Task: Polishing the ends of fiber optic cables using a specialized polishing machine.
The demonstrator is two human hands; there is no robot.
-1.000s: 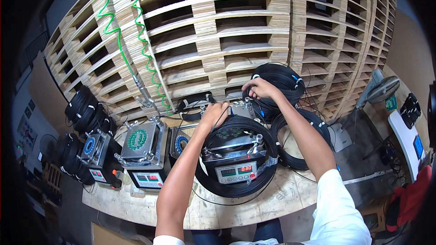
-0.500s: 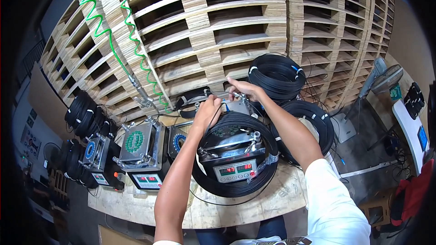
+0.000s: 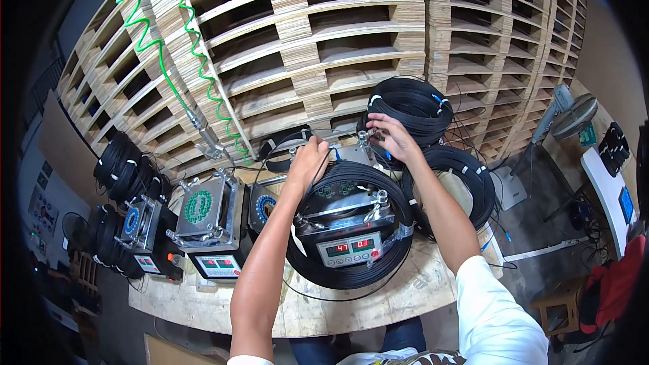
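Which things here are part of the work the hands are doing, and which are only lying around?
In use:
- left hand on the black cable coil
- right hand at the machine's metal clamp
- winding machine with red display

Lying about:
- coil stack behind
- coil at right
- second machine
- green spiral hose
- wooden pallets
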